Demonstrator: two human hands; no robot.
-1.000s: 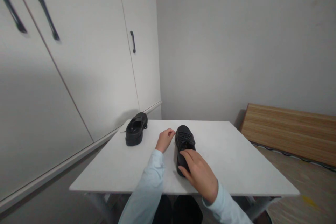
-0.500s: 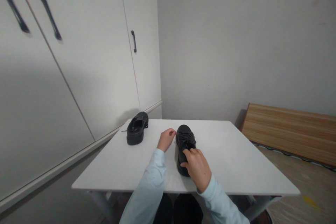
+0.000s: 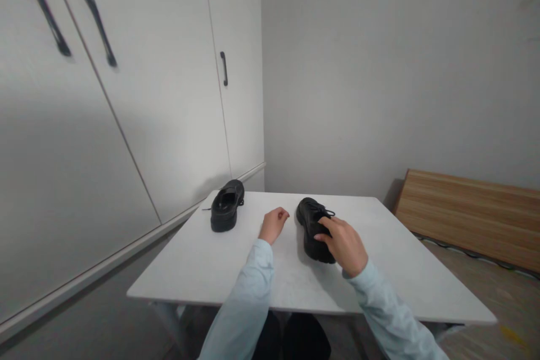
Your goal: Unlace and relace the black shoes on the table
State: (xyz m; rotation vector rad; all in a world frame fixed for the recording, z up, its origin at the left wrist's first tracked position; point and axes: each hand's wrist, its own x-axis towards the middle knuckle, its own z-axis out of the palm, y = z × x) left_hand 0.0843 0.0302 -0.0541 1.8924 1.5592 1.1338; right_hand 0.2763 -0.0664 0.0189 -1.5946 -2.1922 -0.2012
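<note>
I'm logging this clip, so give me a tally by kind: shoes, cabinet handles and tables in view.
Black shoes: 2
Dark cabinet handles: 3
White table: 1
Total: 6

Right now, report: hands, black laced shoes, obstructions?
Right hand grips chunky black laced shoe. Left hand apart, curled. Second black laced shoe far left, well clear.

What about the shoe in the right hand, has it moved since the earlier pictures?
Yes: judged against the white table, the black shoe in the right hand has shifted rightward, and its heel now appears lifted.
</note>
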